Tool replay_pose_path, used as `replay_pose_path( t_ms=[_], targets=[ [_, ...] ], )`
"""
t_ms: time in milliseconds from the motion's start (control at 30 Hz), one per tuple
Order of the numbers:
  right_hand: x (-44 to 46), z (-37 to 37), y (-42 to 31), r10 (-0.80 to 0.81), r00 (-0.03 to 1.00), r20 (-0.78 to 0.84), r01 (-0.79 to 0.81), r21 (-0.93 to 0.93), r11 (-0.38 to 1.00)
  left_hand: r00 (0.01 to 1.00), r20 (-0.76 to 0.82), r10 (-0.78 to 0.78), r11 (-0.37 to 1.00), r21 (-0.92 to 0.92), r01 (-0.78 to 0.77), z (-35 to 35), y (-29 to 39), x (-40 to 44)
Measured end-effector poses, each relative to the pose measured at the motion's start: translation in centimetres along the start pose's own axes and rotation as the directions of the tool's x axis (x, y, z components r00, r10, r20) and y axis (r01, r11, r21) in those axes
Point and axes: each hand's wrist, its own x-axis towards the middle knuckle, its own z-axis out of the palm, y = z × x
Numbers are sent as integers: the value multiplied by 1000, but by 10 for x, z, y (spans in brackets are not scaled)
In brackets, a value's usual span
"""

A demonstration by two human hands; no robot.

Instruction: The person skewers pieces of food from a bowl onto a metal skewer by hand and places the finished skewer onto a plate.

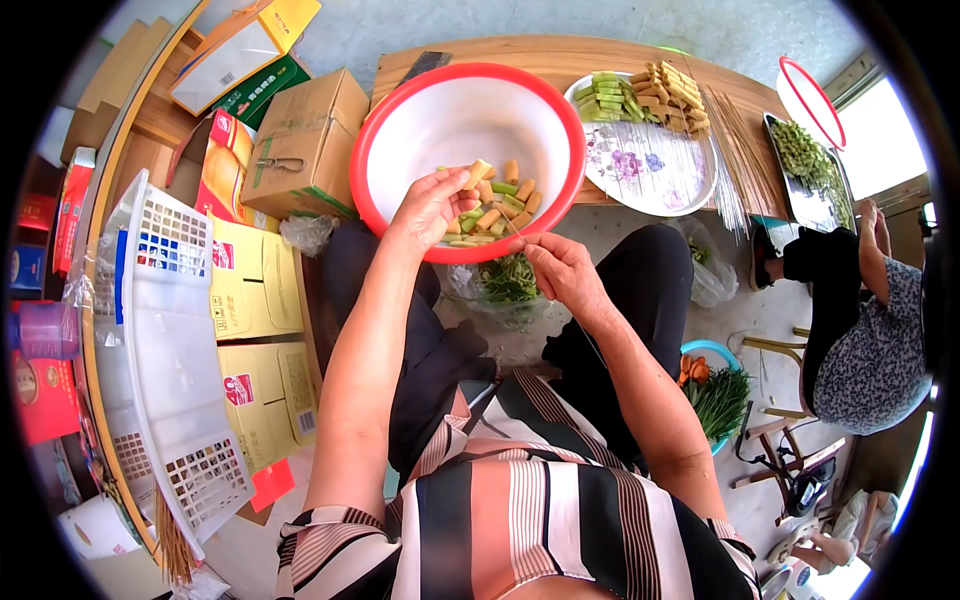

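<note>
Over the white basin with a red rim (362,165), my left hand (430,207) pinches a tan roll piece (479,172) between thumb and fingers. My right hand (567,270) is closed on a thin skewer (514,232) by the basin's near rim; its tip points toward the left hand. Inside the basin lie several more tan roll pieces (488,219) and some green vegetable chunks (504,188). To the right, a round flowered plate (640,185) bears rows of tan rolls (672,98) and green chunks (607,98). Loose skewers (745,150) lie beside the plate.
A metal tray of greens (800,165) sits at the table's right end. Bagged leafy greens (508,278) are below the basin. Cardboard boxes (305,145) and a white plastic basket (180,340) stand at my left. Another person (870,340) sits at the right, near a blue basin (722,350).
</note>
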Motion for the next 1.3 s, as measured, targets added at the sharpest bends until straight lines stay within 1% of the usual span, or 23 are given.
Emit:
replay_pose_path(
  t_ms=[467, 700, 867, 1067, 1167, 1267, 1300],
  targets=[
    [2, -1, 3, -2, 1000, 4, 2, 2, 1000, 1000, -18, -7, 1000, -7, 7, 1, 1, -1],
    [1, 1, 1, 10, 1000, -5, -10, -3, 1000, 1000, 12, -10, 1000, -10, 10, -1, 1, -1],
    [2, 1, 7, -12, 1000, -14, 12, 20, 1000, 999, 31, -15, 1000, -4, 15, -1, 3, -1],
    [3, 3, 7, -19, 999, -27, 19, 4, 1000, 997, 62, -43, 999, -16, 45, 0, 5, -3],
    [5, 4, 7, -26, 999, -34, 26, -22, 999, 994, 65, -84, 996, -3, 85, 3, 3, -4],
    [7, 6, 6, -48, 997, -57, 47, -13, 999, 991, 86, -99, 995, 10, 99, 2, 3, -4],
    [9, 7, 8, -46, 997, -57, 45, -14, 999, 986, 112, -126, 991, 54, 121, 4, 2, -4]
  ],
)
